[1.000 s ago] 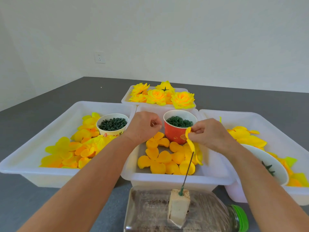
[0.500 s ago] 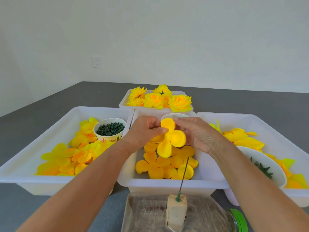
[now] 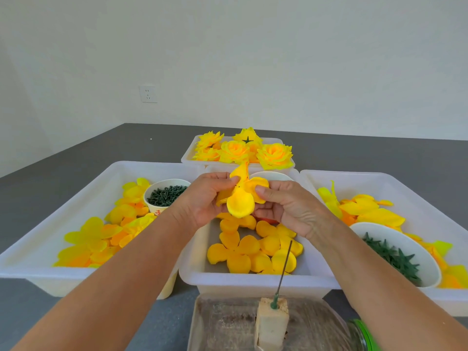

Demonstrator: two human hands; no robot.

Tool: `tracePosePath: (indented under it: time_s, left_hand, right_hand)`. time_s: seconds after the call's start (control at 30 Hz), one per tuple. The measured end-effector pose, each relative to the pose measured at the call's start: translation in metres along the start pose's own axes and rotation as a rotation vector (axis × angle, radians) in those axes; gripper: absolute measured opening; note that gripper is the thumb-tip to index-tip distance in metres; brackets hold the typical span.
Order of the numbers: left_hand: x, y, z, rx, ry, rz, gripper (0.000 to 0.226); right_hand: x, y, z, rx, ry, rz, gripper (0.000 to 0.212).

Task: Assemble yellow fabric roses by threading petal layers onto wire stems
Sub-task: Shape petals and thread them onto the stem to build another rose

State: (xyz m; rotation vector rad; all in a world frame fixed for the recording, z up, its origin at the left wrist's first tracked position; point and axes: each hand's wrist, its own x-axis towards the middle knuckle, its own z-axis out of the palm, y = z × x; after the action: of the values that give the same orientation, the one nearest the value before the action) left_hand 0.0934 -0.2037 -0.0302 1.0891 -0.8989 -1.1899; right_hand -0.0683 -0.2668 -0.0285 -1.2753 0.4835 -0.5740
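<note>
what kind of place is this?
Likely a simple craft-assembly workstation in a bare room: white trays of sorted yellow petals, a far tray of finished roses, and a wire stem upright in a block.

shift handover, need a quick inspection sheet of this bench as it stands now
Surface: grey table, bare at the far edges.
Job's things: petal layer held up over the middle tray; wire stem stands bare in a foam block; finished roses in the far tray.
Clutter: loose petals in the left tray and right tray; cup of green pieces; bowl of green stars; plastic bottle lying under the block.
Grippers: left hand and right hand both pinch the petal layer.
Cables: nothing seen.
Surroundings: white wall, one socket.
</note>
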Motion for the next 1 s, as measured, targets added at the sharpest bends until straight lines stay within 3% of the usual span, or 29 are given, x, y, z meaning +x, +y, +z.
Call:
tracePosePath:
  time_s: [0.07,0.17,0.23,0.33,0.5,0.6,0.7,0.77,0.83,0.93,1.0]
  left_hand:
    - [0.001,0.000,0.000,0.022,0.047,0.012,0.005]
    - [0.002,-0.005,0.002,0.099,0.156,0.072,0.013]
    - [0.000,-0.008,0.005,0.172,0.198,0.132,0.011]
    - [-0.001,-0.008,0.006,0.175,0.225,0.158,0.005]
    - [-0.004,-0.001,0.004,0.004,-0.036,0.010,0.016]
    - [-0.002,-0.002,0.003,0.002,-0.003,0.022,0.013]
    - [-0.001,-0.010,0.006,0.255,0.158,0.168,0.005]
    - [-0.001,-0.014,0.009,0.407,0.172,0.272,0.004]
    - [-0.001,-0.015,0.009,0.430,0.144,0.308,0.011]
    - [-0.002,-0.014,0.007,0.323,0.038,0.142,0.033]
    - [-0.002,-0.015,0.007,0.379,-0.059,0.024,0.039]
  right_hand:
    - [0.000,0.001,-0.001,-0.033,0.043,-0.023,0.020]
    - [-0.002,0.007,-0.006,-0.244,0.241,-0.130,0.011]
    - [-0.004,0.010,-0.009,-0.346,0.286,-0.212,0.011]
    - [-0.006,0.010,-0.009,-0.297,0.210,-0.232,0.011]
    - [-0.005,0.004,-0.006,-0.025,-0.002,-0.088,0.026]
    - [-0.002,0.007,-0.005,0.002,0.032,-0.061,0.026]
    - [0.000,0.011,-0.008,-0.381,0.247,-0.222,0.020]
    - [-0.002,0.011,-0.007,-0.569,0.273,-0.312,0.020]
    - [-0.003,0.012,-0.005,-0.648,0.290,-0.353,0.033]
    - [-0.001,0.011,-0.008,-0.639,0.420,-0.395,0.036]
    - [0.000,0.011,-0.008,-0.617,0.443,-0.406,0.032]
